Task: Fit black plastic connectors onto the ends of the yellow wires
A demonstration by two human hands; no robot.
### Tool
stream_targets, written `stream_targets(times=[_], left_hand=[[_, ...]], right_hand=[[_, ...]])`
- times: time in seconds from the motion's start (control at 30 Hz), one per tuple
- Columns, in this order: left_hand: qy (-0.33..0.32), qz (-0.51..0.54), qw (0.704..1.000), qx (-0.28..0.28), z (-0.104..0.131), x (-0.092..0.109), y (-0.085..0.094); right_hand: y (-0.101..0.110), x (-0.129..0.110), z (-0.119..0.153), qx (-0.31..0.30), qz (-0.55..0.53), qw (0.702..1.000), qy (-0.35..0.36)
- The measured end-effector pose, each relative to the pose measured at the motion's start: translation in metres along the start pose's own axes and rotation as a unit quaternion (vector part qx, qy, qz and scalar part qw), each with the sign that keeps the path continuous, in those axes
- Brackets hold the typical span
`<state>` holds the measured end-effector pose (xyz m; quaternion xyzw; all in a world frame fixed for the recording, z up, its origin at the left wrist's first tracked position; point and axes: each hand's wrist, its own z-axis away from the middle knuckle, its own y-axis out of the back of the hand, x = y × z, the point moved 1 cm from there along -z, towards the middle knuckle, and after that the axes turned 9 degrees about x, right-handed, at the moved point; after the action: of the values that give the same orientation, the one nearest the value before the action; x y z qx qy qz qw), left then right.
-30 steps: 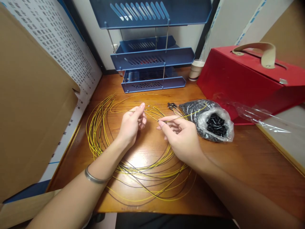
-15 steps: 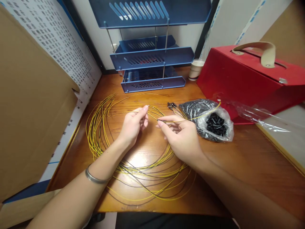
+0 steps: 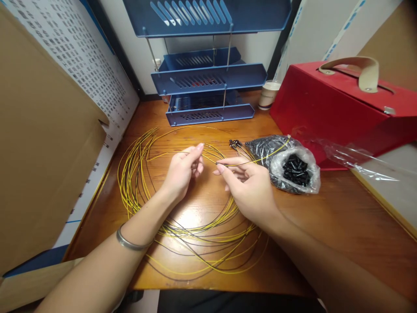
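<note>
Over the middle of a wooden desk, my left hand [image 3: 185,169] pinches a thin yellow wire between thumb and forefinger. To its right my right hand [image 3: 249,182] is closed on a small dark tip with a thin wire, held between thumb and fingers. A yellow wire end [image 3: 276,152] sticks out past the right hand, over the bag. Below both hands lies a loose coil of yellow and black wires [image 3: 133,178]. Dark connector ends [image 3: 236,144] of several wires rest beside an open plastic bag [image 3: 276,167] full of small black pieces [image 3: 296,169].
A blue tiered tray rack [image 3: 208,115] stands at the back, with a paper cup [image 3: 269,93] to its right. A red box with a tan handle [image 3: 339,113] is at the right. Cardboard [image 3: 45,130] and a printed sheet [image 3: 78,56] line the left side.
The free yellow wire end beyond my right hand has swung slightly left. Both hands stay almost where they were, still pinching.
</note>
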<state>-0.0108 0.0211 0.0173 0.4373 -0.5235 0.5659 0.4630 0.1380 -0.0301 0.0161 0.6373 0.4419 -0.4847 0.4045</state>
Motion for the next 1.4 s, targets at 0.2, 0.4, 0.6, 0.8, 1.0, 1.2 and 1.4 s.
stream_targets(times=[0.2,0.4,0.6,0.8,1.0,1.2,1.4], left_hand=[[0.034,-0.016,0.996,-0.083,0.003,-0.001,-0.002],[0.04,0.014,0.999,-0.009,-0.002,0.001,-0.001],[0.053,0.026,0.998,0.019,-0.003,0.0,0.001],[0.079,-0.015,0.988,-0.132,0.005,0.0,-0.002],[0.052,-0.011,0.995,-0.083,0.005,0.002,0.0],[0.051,0.017,0.998,-0.023,-0.002,0.002,0.004],[0.092,-0.035,0.979,-0.181,0.002,0.0,0.001]], right_hand=[[0.0,-0.002,0.001,-0.002,-0.012,1.0,0.0],[0.0,-0.001,0.0,0.0,0.0,1.0,-0.001],[0.0,-0.001,0.001,0.008,0.021,1.0,0.002],[0.001,-0.004,0.001,0.002,0.019,1.0,0.008],[0.0,-0.004,0.001,0.01,0.027,1.0,0.007],[0.0,-0.002,0.001,0.015,0.027,0.999,0.01],[0.0,-0.004,0.001,0.008,0.025,0.999,0.02]])
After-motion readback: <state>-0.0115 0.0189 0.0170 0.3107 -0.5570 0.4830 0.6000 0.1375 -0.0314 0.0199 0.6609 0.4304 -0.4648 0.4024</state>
